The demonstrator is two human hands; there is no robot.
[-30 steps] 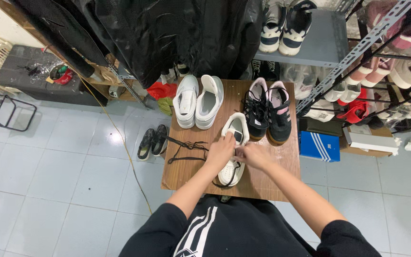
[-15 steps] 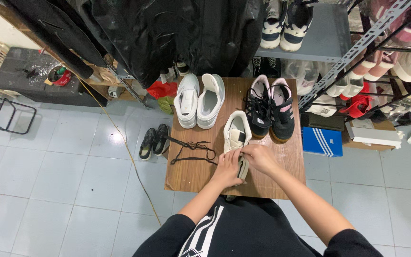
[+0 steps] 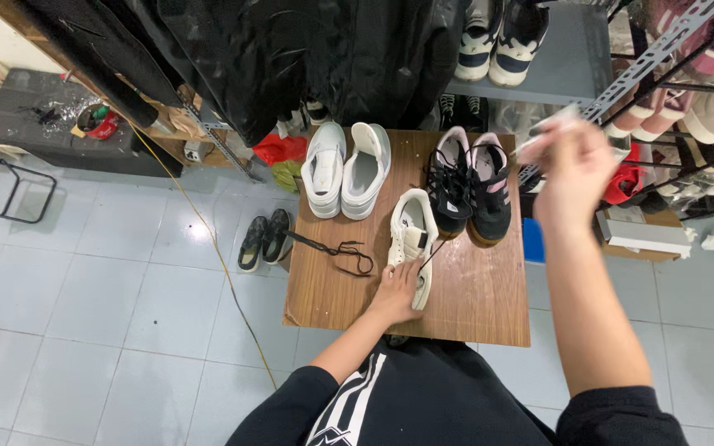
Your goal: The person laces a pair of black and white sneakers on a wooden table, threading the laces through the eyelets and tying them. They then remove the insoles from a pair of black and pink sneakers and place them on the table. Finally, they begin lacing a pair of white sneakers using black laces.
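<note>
Right hand [image 3: 572,165] has lifted away, pulling the black lace [image 3: 433,252] taut, grip pinched on it; left hand [image 3: 397,291] pins the white shoe [image 3: 413,239] mid-surface. I'd pull steadily and hold firm.

Pale grey floor tiles [image 3: 109,272] spread across the room, glossy, catching a soft glare of overhead light. A small wooden table [image 3: 481,297] stands in the middle. Behind it hang dark garments [image 3: 324,49] from a slanted rail. To the right, a metal rack [image 3: 638,62] with a grey shelf [image 3: 568,70] is packed with footwear. Far left, a low dark bench [image 3: 35,124] carries clutter, with a black wire frame [image 3: 2,190] beside it. A yellow cord [image 3: 216,256] trails over the tiles.
</note>
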